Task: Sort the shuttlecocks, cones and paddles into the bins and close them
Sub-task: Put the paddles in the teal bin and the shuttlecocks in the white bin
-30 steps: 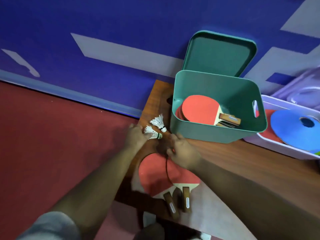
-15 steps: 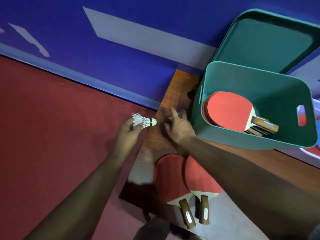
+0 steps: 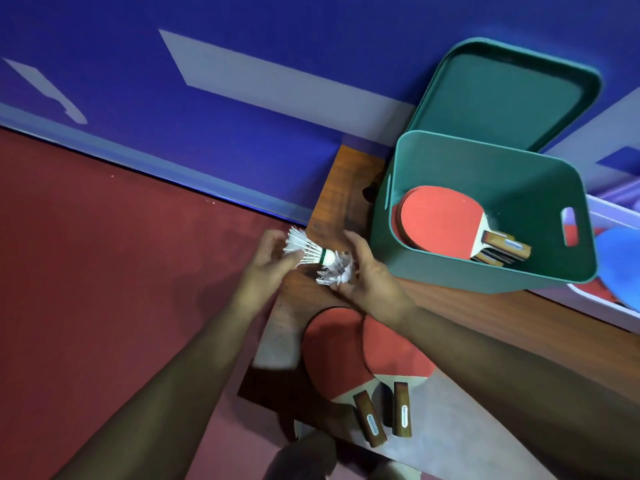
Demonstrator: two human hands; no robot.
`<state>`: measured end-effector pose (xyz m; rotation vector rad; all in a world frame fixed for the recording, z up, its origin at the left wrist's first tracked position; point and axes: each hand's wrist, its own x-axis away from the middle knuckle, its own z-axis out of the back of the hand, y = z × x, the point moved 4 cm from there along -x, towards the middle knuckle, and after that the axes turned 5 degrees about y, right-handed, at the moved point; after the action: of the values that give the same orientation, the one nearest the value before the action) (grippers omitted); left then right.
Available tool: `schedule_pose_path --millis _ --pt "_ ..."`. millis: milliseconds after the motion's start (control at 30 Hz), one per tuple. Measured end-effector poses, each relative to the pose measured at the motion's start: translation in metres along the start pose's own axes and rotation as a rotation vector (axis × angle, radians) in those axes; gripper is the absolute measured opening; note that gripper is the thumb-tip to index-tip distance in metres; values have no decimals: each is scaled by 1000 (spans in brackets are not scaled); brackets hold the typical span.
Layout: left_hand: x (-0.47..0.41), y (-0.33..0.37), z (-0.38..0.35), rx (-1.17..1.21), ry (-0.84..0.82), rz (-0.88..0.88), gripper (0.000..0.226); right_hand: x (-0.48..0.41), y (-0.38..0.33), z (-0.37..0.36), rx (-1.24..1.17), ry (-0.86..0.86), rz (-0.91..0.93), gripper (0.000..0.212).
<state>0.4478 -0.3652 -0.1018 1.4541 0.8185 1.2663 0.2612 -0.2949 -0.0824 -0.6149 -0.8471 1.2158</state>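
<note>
1. Left hand (image 3: 266,271) pinches a shuttlecock (image 3: 303,249) by its feathers, cork pointing right.
2. Right hand (image 3: 369,277) curls round a second shuttlecock (image 3: 337,271); the first one's cork touches its feathers. Both are held over the left end of the desk (image 3: 502,317).
3. Green bin (image 3: 467,268) stands open on the desk, stacked paddles (image 3: 440,220) inside, lid (image 3: 502,98) leaning behind.
4. Two loose paddles (image 3: 332,358) lie side by side on the desk, handles toward the person.
5. Blue cone (image 3: 620,261) sits in the white bin (image 3: 602,308), far right.

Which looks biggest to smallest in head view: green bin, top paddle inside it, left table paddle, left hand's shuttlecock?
1. green bin
2. top paddle in the bin and left table paddle: alike, the table one nearer the camera, unranked
3. shuttlecock in the left hand
</note>
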Motion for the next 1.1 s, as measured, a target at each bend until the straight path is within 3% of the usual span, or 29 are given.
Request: schedule_pose_path --millis 100,267,400,500,633,733,833,967,1100 --pt "11 21 -27 -154 -221 -63 49 20 -7 27 9 15 27 88" --pt "33 69 -88 -294 -431 -225 53 60 -25 76 -13 41 119 90" --pt "54 104 -140 -214 -566 -273 72 94 -28 119 -164 89 59 60" --pt "69 123 -181 -64 -587 -216 78 123 -18 164 -308 290 -5 40" --pt "97 126 -243 -114 -728 -131 54 156 -1 228 -628 528 -122 28" --pt "111 135 -299 -184 -701 -190 30 182 27 271 -745 624 -212 21" --pt "125 148 -361 -210 -628 -225 17 216 66 320 -632 681 -265 19" --pt "149 154 -447 -257 -568 -237 16 266 126 386 -403 733 -325 14" --pt "174 160 -552 -319 -590 -295 19 312 191 454 -340 744 -341 8"
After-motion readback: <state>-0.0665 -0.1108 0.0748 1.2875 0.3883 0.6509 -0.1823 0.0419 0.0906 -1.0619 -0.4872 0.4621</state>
